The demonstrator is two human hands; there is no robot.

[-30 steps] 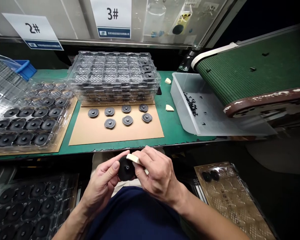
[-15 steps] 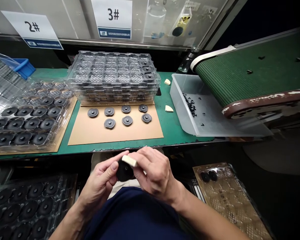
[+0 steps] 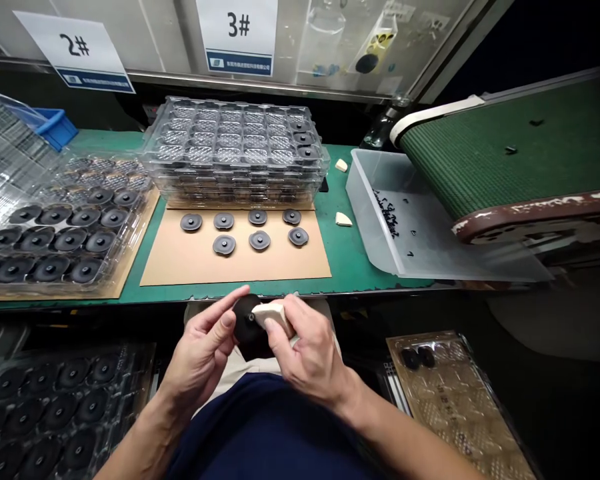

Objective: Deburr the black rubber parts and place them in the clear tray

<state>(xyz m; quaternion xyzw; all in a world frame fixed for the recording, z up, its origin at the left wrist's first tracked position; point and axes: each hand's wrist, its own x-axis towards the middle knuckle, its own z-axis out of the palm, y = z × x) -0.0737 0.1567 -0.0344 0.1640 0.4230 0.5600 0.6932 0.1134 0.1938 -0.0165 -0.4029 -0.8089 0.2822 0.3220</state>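
Since the earlier frame both hands have risen a little nearer the worktop (image 3: 350, 260) edge. The left hand (image 3: 203, 350) pinches a black round disc (image 3: 244, 321) between thumb and fingers, above the lap. The right hand (image 3: 307, 347) is clamped on a cream block (image 3: 270, 312), which has slid from the disc's upper rim onto its face. Seven similar discs (image 3: 225, 245) lie on the cardboard sheet (image 3: 180, 263).

Light falls from above, bright and even on the worktop (image 3: 360, 260). Glare glints off the clear trays (image 3: 235, 143). Under the worktop's edge and at far right it is dim, nearly black. The left hand (image 3: 205, 353) and right hand (image 3: 310, 357) are sharp; lines bow toward the edges.
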